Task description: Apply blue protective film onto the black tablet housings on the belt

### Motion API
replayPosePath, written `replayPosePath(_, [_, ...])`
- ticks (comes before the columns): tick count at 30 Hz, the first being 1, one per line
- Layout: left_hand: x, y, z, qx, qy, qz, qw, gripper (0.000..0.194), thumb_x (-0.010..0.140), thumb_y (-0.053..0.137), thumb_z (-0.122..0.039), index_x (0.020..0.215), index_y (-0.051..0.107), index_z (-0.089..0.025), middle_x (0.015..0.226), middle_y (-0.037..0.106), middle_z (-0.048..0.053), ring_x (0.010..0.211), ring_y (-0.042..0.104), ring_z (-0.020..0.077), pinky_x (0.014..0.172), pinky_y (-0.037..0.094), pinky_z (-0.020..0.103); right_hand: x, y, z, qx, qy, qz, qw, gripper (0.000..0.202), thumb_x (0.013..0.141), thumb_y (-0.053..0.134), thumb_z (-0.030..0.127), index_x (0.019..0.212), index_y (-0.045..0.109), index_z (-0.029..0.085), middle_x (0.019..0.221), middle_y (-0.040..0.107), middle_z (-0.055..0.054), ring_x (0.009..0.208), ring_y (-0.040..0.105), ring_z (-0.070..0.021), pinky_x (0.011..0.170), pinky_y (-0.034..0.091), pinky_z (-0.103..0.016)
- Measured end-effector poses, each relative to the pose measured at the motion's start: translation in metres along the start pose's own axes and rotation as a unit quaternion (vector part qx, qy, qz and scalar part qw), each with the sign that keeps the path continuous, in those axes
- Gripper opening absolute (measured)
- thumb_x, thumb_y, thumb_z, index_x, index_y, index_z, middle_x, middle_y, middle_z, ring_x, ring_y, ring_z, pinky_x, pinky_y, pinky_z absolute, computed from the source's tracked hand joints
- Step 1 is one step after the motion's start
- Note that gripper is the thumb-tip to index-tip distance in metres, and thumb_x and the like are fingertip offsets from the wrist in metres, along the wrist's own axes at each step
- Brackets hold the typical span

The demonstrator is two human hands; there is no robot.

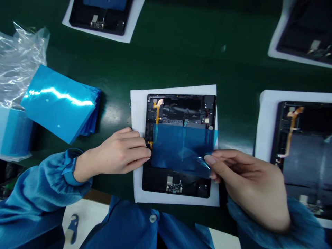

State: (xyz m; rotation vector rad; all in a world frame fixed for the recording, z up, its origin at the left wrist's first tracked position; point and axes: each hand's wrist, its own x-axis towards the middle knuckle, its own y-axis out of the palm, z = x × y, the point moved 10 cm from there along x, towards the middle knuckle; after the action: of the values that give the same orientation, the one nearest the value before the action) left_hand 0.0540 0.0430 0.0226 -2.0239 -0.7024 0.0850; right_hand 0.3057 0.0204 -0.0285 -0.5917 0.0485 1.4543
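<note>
An open tablet housing [192, 186] lies in front of me, its battery area and circuit parts exposed. A translucent blue film sheet [171, 145] covers the middle of it. The sheet's lower right corner is bent up, pinched between thumb and fingers of my right hand [249, 183]. At the housing's left edge, my left hand [121, 152] is closed, its fingertips touching the rim beside the film. What those fingers hold, if anything, is hidden. Under the housing is a white foam sheet [176, 200].
A stack of blue film sheets [62, 100] lies at the left, beside a clear plastic bag [18, 69]. More open tablet housings lie on white sheets: one at the top [103, 27], one at the right [306, 155] and one at the upper right [306, 38]. The table [181, 58] is dark green.
</note>
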Motion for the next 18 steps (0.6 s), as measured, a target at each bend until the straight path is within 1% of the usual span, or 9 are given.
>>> replayPosePath(3, [0.0001,0.0,0.0009,0.0,-0.005,0.0,1.0,0.009,0.11,0.062,-0.021,0.105,0.069,-0.019,0.092,0.076,0.003,0.081,0.062,0.018,0.072,0.04,0.036,-0.0002,-0.0001,-0.0019,0.006,0.011,-0.001,1.0,0.025,0.079,0.092,0.047,0.084,0.084,0.024,0.054,0.068,-0.001,0.042,0.062,-0.0144,0.044,0.059,-0.021])
replayPosePath(7, [-0.0001,-0.0007,0.0007,0.001,-0.007,0.0,1.0,0.009,0.108,0.063,-0.02,0.103,0.071,-0.018,0.091,0.076,0.003,0.08,0.063,0.0183,0.071,0.041,0.037,0.0001,0.0001,0.0004,0.001,0.004,0.004,1.0,0.027,0.079,0.092,0.049,0.085,0.084,0.023,0.054,0.068,-0.001,0.041,0.061,-0.0137,0.043,0.057,-0.02])
replayPosePath(14, [0.0015,-0.0008,0.0005,0.004,-0.007,0.001,1.0,0.01,0.108,0.062,-0.02,0.104,0.071,-0.018,0.09,0.076,0.003,0.08,0.062,0.0177,0.071,0.042,0.035,0.001,0.0006,-0.0009,0.004,0.004,0.013,1.0,0.026,0.082,0.091,0.048,0.087,0.084,0.024,0.055,0.069,0.0,0.043,0.063,-0.0128,0.045,0.057,-0.018])
replayPosePath(18, [0.0009,-0.0029,-0.0004,0.005,-0.006,0.002,1.0,0.011,0.109,0.061,-0.019,0.104,0.071,-0.017,0.09,0.076,0.003,0.08,0.063,0.017,0.071,0.043,0.034,0.0001,0.0008,-0.0009,0.011,-0.003,0.016,1.0,0.026,0.083,0.091,0.047,0.093,0.084,0.024,0.057,0.07,0.001,0.044,0.063,-0.0123,0.046,0.059,-0.02])
